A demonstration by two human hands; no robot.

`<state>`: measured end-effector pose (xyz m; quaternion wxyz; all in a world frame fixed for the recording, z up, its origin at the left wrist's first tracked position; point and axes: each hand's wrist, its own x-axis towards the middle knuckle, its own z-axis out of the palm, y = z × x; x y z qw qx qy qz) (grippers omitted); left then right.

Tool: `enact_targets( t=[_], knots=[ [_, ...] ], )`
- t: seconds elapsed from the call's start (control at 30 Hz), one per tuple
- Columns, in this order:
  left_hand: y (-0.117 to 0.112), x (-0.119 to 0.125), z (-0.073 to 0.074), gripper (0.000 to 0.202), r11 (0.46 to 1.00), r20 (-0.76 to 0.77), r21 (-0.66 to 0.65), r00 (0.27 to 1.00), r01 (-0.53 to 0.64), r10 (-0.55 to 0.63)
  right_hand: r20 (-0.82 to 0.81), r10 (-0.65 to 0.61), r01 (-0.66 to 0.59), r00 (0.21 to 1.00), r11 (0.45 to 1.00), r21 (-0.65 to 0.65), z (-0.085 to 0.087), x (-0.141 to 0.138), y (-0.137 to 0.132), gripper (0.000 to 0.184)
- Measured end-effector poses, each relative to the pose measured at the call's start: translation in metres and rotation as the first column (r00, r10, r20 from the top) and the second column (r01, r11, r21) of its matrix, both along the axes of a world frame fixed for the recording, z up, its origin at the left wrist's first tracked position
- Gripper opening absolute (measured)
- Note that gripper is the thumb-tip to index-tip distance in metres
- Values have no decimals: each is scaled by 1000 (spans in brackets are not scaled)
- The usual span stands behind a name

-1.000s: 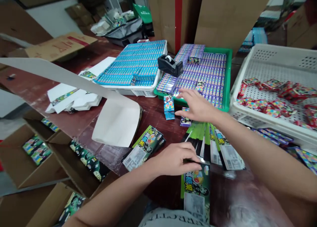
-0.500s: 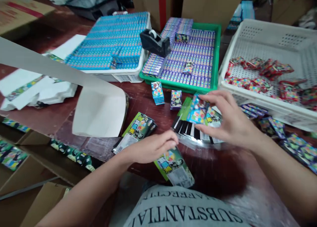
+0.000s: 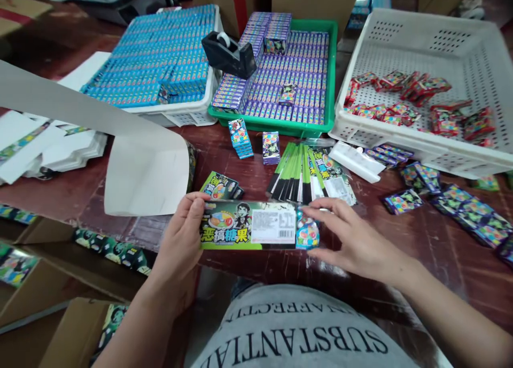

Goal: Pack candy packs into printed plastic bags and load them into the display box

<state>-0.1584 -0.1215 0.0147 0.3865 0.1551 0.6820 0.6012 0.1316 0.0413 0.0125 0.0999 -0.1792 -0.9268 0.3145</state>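
My left hand grips the left end of a long green and black printed bag held level above the table's near edge. My right hand pinches a small blue candy box at the bag's right end, where the box sits partly inside the bag. Just beyond lies a fanned stack of the same flat green bags. Two small box piles, one blue and one purple, stand behind that.
A white tray of blue boxes, a green tray of purple boxes with a black tape dispenser, and a white crate of red packs line the back. Loose purple packs lie right. Cardboard cartons sit lower left.
My left hand lifted the green bag and turned it level. My right hand brought the blue box from above the fanned bags down to the bag's right end.
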Motion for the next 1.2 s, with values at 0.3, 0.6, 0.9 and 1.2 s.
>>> enact_targets(
  t=[0.3, 0.6, 0.9, 1.2],
  knots=[
    [-2, -10, -1, 33, 999, 52, -5, 998, -43, 43, -71, 134, -140, 988, 985, -97, -1, -22, 32, 76],
    [3, -12, -9, 35, 954, 139, 25, 946, -299, 292, -309, 47, -53, 950, 999, -11, -12, -69, 30, 59],
    [-10, -21, 6, 29, 872, 63, -50, 870, -487, 489, -108, 130, -108, 986, 976, 187, -25, -147, 142, 78],
    [13, 16, -5, 22, 832, -92, 78, 827, -550, 555, -294, -421, 425, 858, 903, -53, -12, -116, 101, 85]
  ],
)
